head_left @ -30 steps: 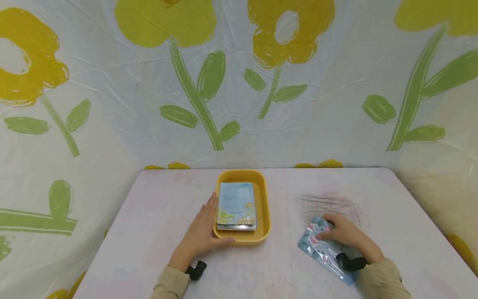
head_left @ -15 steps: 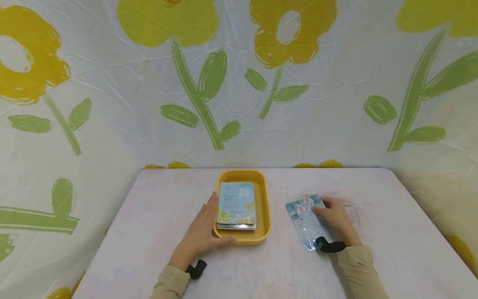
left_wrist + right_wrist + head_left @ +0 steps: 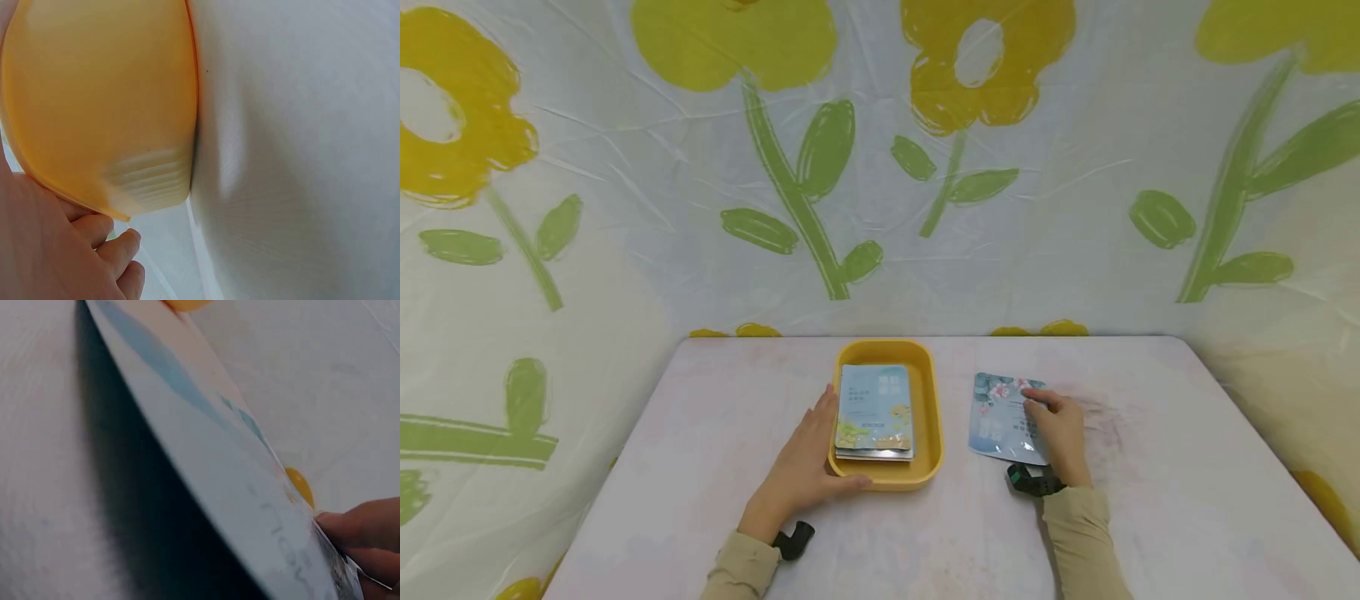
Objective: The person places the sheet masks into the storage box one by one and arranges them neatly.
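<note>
My left hand (image 3: 801, 467) rests against a yellow tray (image 3: 927, 417), its fingers laid along the left side and the thumb across the near edge. In the left wrist view, the fingertips (image 3: 119, 250) touch the tray's rim (image 3: 94, 206). Inside the tray lies a light blue sachet (image 3: 874, 407) with yellow flowers, on top of something with a silvery edge. To the tray's right, my right hand (image 3: 1060, 425) pinches the right side of a flat blue sachet (image 3: 1003, 421) printed with pink flowers. The right wrist view shows this sachet (image 3: 206, 444) tilted, with dark shadow under it.
The pale table (image 3: 917, 550) has dark smudges (image 3: 1105, 417) right of my right hand. A flower-printed sheet (image 3: 1060, 267) hangs behind the table and along both sides. Each wrist carries a black strap, the right one (image 3: 1033, 481) near the sachet's lower edge.
My right hand has carried the pink-flowered sachet leftward and away from me, turning it more upright toward the tray's alignment. My left hand and the tray have stayed put.
</note>
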The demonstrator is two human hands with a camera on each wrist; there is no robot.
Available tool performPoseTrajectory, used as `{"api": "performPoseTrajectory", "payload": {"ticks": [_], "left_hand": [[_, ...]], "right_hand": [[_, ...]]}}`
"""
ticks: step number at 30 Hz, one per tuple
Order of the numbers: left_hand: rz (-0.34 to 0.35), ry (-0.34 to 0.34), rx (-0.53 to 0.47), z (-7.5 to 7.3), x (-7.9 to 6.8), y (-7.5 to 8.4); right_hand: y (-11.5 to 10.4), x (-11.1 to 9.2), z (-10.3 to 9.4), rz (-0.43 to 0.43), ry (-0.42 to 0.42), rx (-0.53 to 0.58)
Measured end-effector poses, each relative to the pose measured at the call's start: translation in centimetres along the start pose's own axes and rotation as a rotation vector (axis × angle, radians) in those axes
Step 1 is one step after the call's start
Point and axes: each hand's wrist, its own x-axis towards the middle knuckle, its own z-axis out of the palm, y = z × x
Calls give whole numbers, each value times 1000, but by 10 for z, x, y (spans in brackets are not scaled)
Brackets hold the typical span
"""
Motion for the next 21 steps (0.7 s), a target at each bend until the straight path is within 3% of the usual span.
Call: {"api": "performPoseTrajectory", "payload": {"ticks": [8, 14, 21], "left_hand": [[-12, -22, 8, -1, 1, 1], [-7, -8, -3, 0, 0, -1], [-6, -1, 8, 2, 0, -4]], "right_hand": [[-6, -2, -4, 74, -45, 69], [-11, -4, -2, 58, -57, 109], [-12, -6, -3, 74, -155, 298]]}}
